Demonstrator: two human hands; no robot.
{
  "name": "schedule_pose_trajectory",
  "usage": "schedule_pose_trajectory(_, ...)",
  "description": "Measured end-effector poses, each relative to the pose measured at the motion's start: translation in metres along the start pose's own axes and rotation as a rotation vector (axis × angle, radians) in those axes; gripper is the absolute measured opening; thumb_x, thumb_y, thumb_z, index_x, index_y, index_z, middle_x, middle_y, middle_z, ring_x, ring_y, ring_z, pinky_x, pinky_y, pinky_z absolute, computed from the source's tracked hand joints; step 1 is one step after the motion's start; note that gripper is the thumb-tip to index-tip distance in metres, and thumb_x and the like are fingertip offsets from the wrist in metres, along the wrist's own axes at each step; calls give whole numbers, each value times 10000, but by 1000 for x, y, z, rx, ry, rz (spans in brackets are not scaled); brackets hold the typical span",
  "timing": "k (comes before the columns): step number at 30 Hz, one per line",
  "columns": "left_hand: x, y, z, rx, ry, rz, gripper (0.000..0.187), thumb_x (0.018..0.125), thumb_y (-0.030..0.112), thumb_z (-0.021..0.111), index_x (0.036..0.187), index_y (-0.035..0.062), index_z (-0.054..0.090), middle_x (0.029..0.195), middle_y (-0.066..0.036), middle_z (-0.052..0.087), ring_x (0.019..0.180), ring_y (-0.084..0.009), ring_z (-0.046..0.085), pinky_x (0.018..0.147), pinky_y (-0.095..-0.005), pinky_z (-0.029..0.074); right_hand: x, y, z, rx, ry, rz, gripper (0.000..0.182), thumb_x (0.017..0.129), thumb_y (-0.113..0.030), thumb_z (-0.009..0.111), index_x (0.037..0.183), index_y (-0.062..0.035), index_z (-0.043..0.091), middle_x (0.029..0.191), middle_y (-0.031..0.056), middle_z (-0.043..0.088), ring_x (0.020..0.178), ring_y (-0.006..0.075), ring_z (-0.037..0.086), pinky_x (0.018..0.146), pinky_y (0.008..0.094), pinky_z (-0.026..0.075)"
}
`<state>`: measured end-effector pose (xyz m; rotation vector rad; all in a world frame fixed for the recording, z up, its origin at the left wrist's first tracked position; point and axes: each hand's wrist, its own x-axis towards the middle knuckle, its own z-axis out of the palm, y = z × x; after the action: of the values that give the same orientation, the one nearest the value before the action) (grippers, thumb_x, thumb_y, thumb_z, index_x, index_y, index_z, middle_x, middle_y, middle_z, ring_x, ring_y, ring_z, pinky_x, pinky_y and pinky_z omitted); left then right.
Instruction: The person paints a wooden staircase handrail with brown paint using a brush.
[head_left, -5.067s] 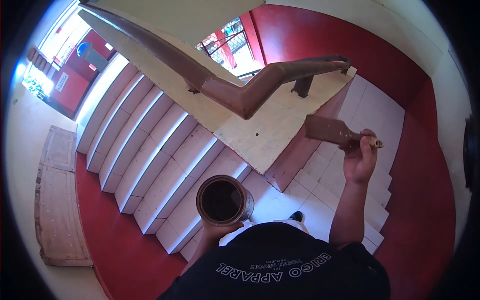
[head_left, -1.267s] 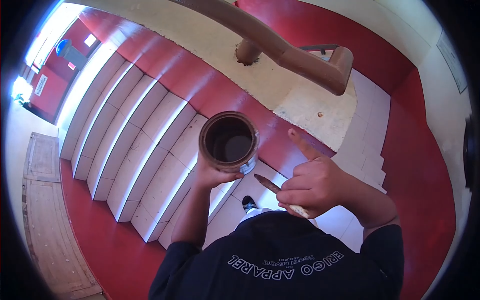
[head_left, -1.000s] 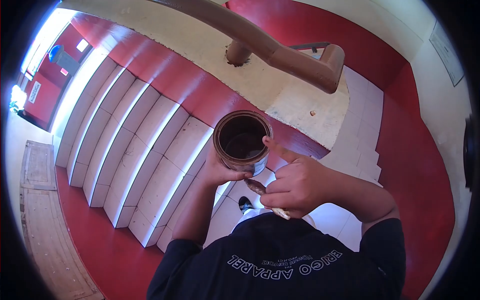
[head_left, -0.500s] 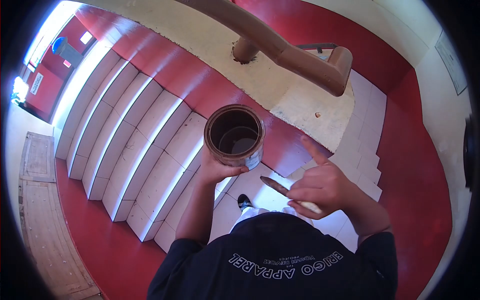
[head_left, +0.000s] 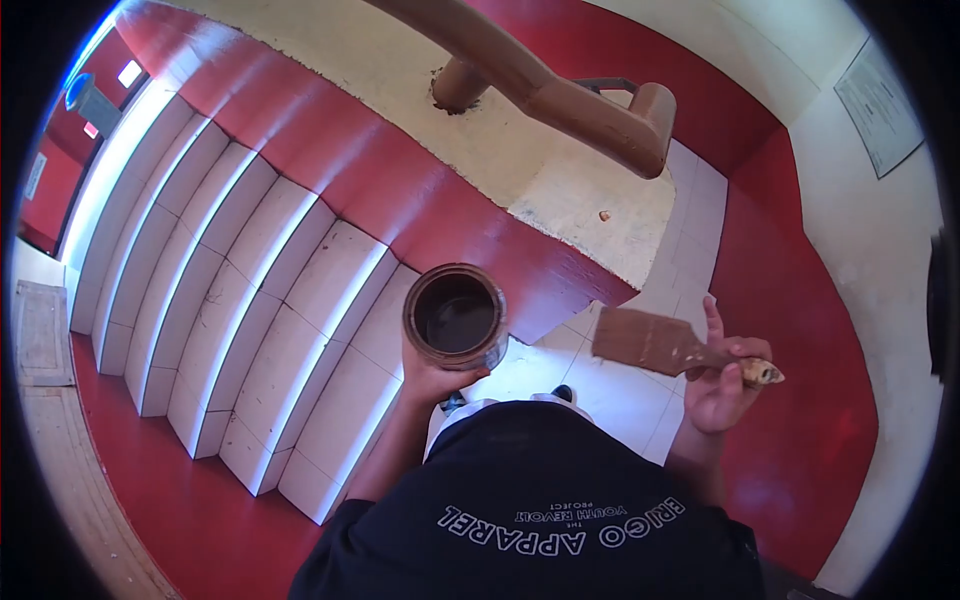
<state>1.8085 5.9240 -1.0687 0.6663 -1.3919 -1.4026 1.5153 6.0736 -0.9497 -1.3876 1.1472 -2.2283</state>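
Observation:
My left hand is wrapped round a paint can in front of my chest. The can is open at the top, with brown paint on its rim and dark paint inside. Off to the right, my right hand grips a paintbrush by its handle. The brush's broad flat head points left toward the can and is coated in brown. Its pale handle end sticks out past my fingers. Brush and can are apart.
A brown handrail runs above a cream-topped low wall with a red side. White tiled steps lie to the left. Red wall curves along the right, and a paper sheet hangs on the white wall.
My right hand has moved right and turned, so the brush's broad side now shows. The can sits slightly lower in view. The whole scene has shifted left.

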Motion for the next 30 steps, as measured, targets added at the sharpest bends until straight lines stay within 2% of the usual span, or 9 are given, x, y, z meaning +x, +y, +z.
schedule_pose_trajectory(3, 11, 1, 11, -21, -88, 42, 1192, 502, 297, 982, 1421, 10, 279, 1351, -163, 479, 1274, -277, 501, 1074, -424, 407, 10, -4, 0, -17, 15, -57, 203, 925, -201, 551, 1045, -53, 480, 784, 31, 558, 464, 124, 519, 1109, 648, 293)
schedule_pose_trajectory(6, 18, 2, 19, 80, -94, 113, 1176, 508, 305, 981, 1416, 13, 293, 1345, -166, 483, 1263, -279, 509, 1063, -422, 414, 22, -13, 11, -41, 16, -80, 212, 928, -209, 548, 1055, -54, 481, 766, 36, 550, 501, 133, 542, 1057, 618, 367)
schedule_pose_trajectory(12, 18, -6, 32, 270, -105, 271, 1189, 483, 364, 979, 1412, 33, 314, 1324, -167, 494, 1255, -312, 504, 1057, -431, 407, 57, -32, 59, -219, -229, -142, 197, 868, -51, 591, 1053, -17, 537, 767, 51, 571, 633, 157, 608, 880, 472, 464)
schedule_pose_trajectory(13, 17, -10, 33, 275, -105, 280, 1188, 483, 359, 977, 1415, 38, 315, 1329, -170, 492, 1258, -324, 499, 1057, -438, 405, 62, -36, 70, -230, -301, -78, 189, 809, 0, 640, 991, -6, 589, 744, 55, 588, 667, 167, 620, 845, 412, 461)
schedule_pose_trajectory(16, 16, -18, 35, 293, -97, 309, 1186, 480, 347, 973, 1422, 52, 316, 1345, -176, 489, 1267, -360, 486, 1056, -461, 402, 74, -38, 102, -523, -581, -30, 164, 752, -37, 701, 899, -57, 630, 683, 35, 589, 646, 161, 611, 777, 347, 421)
schedule_pose_trajectory(19, 14, -19, 39, 310, -48, 426, 1177, 484, 336, 967, 1428, 68, 318, 1364, -190, 479, 1267, -382, 483, 1049, -479, 404, 78, -28, 122, -759, -808, -72, 159, 714, -94, 736, 832, -131, 637, 651, 16, 579, 615, 170, 583, 717, 334, 358)
schedule_pose_trajectory(21, 13, -15, 39, 327, -21, 474, 1176, 482, 333, 965, 1430, 77, 320, 1375, -200, 471, 1264, -388, 484, 1045, -487, 407, 75, -22, 134, -803, -888, -52, 168, 685, -81, 741, 813, -125, 642, 678, 7, 626, 608, 168, 584, 714, 332, 340)
schedule_pose_trajectory(26, 8, -15, 37, 343, 3, 471, 1192, 462, 330, 966, 1432, 79, 321, 1385, -212, 462, 1262, -393, 485, 1039, -491, 414, 66, -9, 142, -896, -1011, -92, 185, 653, -91, 753, 801, -121, 646, 685, 4, 645, 586, 176, 570, 712, 330, 329)
schedule_pose_trajectory(30, 4, -4, 32, 440, 24, 477, 1192, 458, 329, 965, 1431, 78, 324, 1376, -214, 467, 1262, -395, 484, 1039, -490, 413, 76, -22, 141, -780, -930, -102, 158, 716, -142, 739, 838, -164, 640, 672, -12, 602, 620, 180, 564, 716, 340, 320)
